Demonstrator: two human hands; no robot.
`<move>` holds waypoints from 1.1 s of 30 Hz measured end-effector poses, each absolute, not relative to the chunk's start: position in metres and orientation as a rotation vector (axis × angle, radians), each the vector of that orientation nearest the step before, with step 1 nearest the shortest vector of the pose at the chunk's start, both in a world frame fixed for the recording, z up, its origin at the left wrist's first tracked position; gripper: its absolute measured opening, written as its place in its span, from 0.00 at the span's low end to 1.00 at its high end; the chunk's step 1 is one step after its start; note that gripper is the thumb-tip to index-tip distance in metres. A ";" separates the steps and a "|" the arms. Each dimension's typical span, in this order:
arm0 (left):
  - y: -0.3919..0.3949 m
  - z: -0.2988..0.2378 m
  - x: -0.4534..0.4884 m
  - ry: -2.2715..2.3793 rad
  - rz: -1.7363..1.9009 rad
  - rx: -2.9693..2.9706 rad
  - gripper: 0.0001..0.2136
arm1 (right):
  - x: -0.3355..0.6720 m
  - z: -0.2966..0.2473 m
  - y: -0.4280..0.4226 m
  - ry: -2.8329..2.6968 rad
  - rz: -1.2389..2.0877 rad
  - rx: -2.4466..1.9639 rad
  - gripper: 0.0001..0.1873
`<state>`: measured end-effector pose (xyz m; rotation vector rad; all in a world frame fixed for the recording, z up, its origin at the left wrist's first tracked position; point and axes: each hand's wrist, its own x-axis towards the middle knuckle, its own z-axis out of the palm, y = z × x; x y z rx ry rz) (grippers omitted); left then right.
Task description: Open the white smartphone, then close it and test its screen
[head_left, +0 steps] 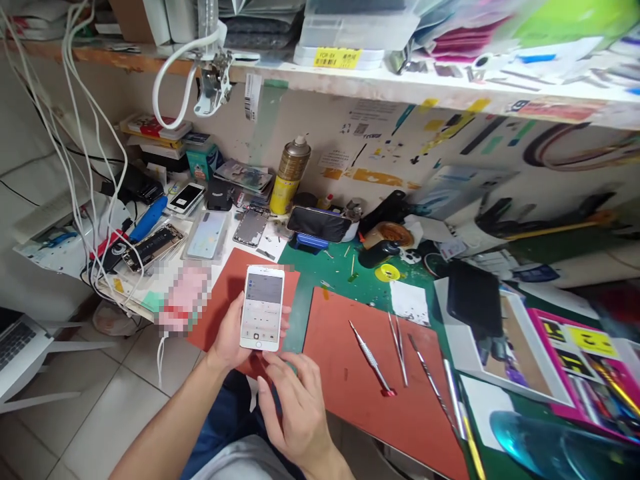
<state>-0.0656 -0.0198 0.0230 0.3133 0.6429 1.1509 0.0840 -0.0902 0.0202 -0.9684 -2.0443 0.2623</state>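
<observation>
A white smartphone [261, 309] with a lit screen and a round home button rests in my left hand [231, 337]. My left fingers wrap round its back, and the fingertips show past its right edge. Just below the phone's lower edge is my right hand [297, 407], its fingers loosely bent and thumb apart. I see nothing held in it; whether its fingertips touch the phone I cannot tell. Under the phone lies a red-brown mat [213, 320]. To the right, a second red-brown mat [340, 353] bears a metal pick with a red tip [370, 360], tweezers [399, 348] and a thin metal tool [431, 380].
Behind stand a yellow spray can [289, 177] and a dark phone [319, 223] on a blue stand. An opened phone [154, 252] and a blurred pink item [183, 297] lie left. A white box [530, 347] sits right. Overhead runs a loaded shelf [370, 85]; white cables [83, 100] hang left.
</observation>
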 end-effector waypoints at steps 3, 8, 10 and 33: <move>-0.020 0.024 -0.066 0.647 1.154 0.331 0.29 | 0.089 0.016 -0.098 -1.995 0.281 -0.992 0.13; -0.020 0.028 -0.067 0.666 1.146 0.313 0.29 | 0.078 0.025 -0.079 -2.029 0.281 -1.053 0.16; -0.020 0.029 -0.067 0.683 1.136 0.294 0.29 | 0.070 0.031 -0.067 -2.061 0.267 -1.089 0.15; -0.030 0.040 -0.066 0.607 1.153 0.281 0.28 | 0.054 0.009 -0.091 -1.610 0.580 -1.389 0.33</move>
